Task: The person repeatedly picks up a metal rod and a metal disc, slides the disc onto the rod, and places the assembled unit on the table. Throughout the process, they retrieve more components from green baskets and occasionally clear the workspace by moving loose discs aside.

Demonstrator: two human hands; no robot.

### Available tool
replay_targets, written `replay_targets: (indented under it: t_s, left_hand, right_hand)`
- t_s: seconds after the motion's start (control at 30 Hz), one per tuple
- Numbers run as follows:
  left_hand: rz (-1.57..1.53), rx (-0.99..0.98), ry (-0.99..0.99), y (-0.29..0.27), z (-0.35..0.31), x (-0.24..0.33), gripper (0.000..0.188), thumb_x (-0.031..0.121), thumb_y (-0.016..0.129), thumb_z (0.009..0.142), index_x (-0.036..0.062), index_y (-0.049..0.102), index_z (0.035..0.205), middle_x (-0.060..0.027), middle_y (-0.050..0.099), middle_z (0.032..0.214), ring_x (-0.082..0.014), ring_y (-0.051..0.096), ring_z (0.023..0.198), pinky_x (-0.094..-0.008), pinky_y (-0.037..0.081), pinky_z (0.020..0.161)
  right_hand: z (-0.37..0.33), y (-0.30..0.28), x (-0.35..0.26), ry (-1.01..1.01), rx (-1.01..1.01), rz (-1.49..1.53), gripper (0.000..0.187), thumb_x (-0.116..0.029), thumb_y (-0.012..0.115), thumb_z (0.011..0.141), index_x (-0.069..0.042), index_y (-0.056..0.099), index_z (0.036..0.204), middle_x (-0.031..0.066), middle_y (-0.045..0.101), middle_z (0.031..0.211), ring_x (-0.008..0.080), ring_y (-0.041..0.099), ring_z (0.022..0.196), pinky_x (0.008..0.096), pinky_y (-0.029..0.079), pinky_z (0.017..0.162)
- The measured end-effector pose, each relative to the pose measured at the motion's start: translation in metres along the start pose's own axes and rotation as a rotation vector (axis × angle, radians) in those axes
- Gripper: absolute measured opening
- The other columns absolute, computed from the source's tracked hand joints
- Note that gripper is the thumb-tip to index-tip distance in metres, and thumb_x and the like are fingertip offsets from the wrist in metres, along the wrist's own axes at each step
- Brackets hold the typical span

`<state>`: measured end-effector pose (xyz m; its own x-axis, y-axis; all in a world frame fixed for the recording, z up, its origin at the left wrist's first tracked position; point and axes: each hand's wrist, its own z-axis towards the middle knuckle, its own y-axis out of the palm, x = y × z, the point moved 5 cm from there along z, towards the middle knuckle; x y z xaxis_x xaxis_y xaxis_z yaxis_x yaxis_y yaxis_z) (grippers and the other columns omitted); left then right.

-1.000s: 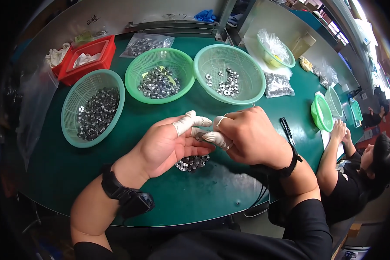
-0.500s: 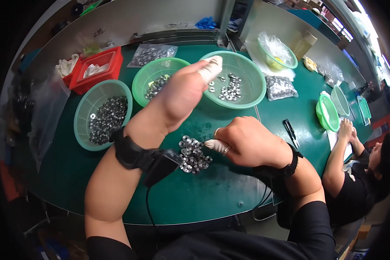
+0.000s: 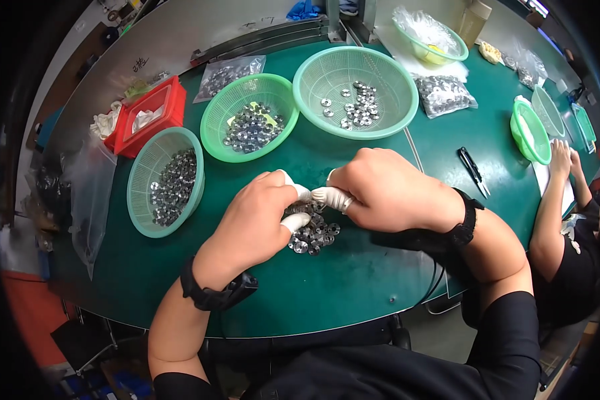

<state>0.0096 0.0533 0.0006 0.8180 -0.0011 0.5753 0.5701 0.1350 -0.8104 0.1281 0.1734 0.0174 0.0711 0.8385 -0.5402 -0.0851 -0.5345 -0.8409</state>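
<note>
Left hand [image 3: 255, 212] and right hand [image 3: 395, 190] fingertips together, grip unclear, metal discs [image 3: 315, 239] beneath, dark handwriting [image 3: 140, 64] on grey panel [image 3: 177, 37]

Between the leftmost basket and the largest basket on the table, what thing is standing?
In the head view, a bright green basket stands between them, with small metal parts in it.
</note>
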Motion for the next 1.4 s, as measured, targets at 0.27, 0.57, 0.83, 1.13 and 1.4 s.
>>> replay_targets:
  t_s: [0.27,0.57,0.83,1.13,1.4]
  left_hand:
    - [-0.151,-0.021,-0.084,-0.012,0.001,0.0,0.016,-0.002,0.075,0.077,-0.0019,0.074,0.093,-0.0149,0.066,0.084,-0.0295,0.066,0.076,-0.0373,0.052,0.067]
    - [-0.073,-0.073,-0.064,-0.003,0.005,-0.005,0.016,-0.001,0.076,0.076,-0.0017,0.071,0.091,-0.015,0.064,0.082,-0.0281,0.066,0.07,-0.0366,0.053,0.066]
    - [-0.217,-0.126,-0.17,-0.016,0.008,-0.01,0.009,-0.004,0.072,0.082,-0.0017,0.07,0.09,-0.0078,0.065,0.08,-0.0169,0.064,0.068,-0.0299,0.05,0.063]
    - [-1.095,0.155,-0.41,-0.025,0.021,-0.01,0.019,-0.001,0.062,0.096,-0.0035,0.061,0.115,-0.0149,0.073,0.101,-0.0157,0.071,0.082,-0.0251,0.056,0.073]
    - [-1.058,0.224,-0.344,-0.027,0.019,0.002,0.027,-0.004,0.059,0.096,-0.0077,0.058,0.123,-0.0163,0.072,0.105,-0.0201,0.073,0.092,-0.0274,0.06,0.08]
  right_hand:
    - [-0.001,-0.006,-0.001,0.001,0.052,0.104,0.041,-0.029,0.061,0.099,0.0,0.059,0.07,0.0218,0.054,0.061,0.0427,0.054,0.06,0.0505,0.041,0.058]
    - [0.0,-0.013,0.002,-0.003,0.125,0.253,0.048,-0.033,0.059,0.102,0.003,0.059,0.071,0.0208,0.051,0.059,0.0382,0.046,0.054,0.0465,0.039,0.055]
    - [0.003,-0.011,0.007,-0.002,0.153,0.316,0.048,-0.032,0.058,0.104,0.003,0.059,0.071,0.0155,0.051,0.057,0.0286,0.044,0.051,0.0417,0.04,0.054]
    - [0.0,-0.02,0.014,0.119,0.317,0.746,0.048,-0.033,0.053,0.107,-0.005,0.055,0.068,-0.0048,0.048,0.058,0.0046,0.038,0.055,0.0255,0.031,0.05]
    - [-0.001,-0.019,0.01,0.017,0.395,0.532,0.044,-0.027,0.056,0.106,-0.002,0.056,0.07,0.0001,0.048,0.057,0.0092,0.04,0.053,0.0301,0.035,0.05]
